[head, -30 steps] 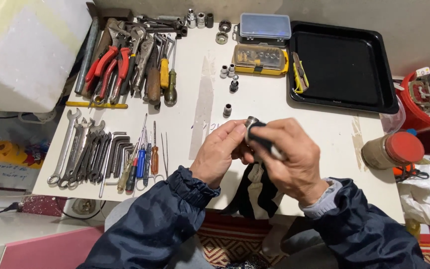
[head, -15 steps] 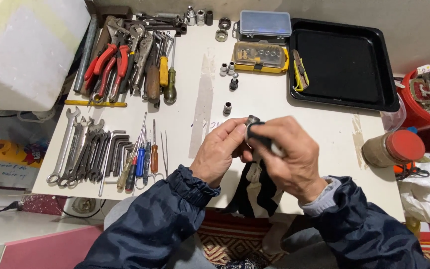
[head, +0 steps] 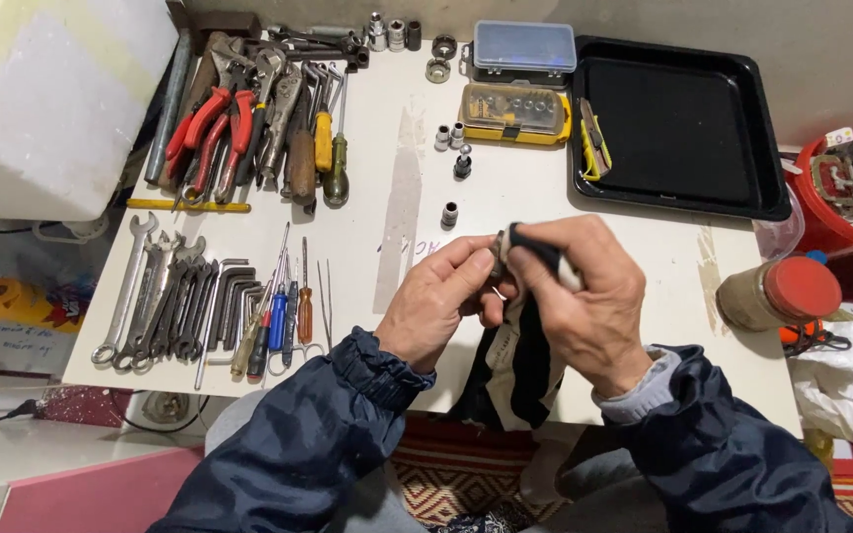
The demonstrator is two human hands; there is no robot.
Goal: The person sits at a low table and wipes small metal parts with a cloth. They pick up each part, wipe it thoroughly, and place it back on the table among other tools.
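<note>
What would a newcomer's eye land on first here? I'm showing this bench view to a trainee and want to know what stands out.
First, the two hands at the table's front edge: the left hand pinches a small metal part while the right hand presses a black-and-white cloth against it. Next, the red-handled pliers among the tools at the far left, and the black tray at the far right.

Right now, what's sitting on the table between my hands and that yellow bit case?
In the head view, a few small metal sockets stand between the hands and the yellow bit case; otherwise the white table there is bare.
</note>
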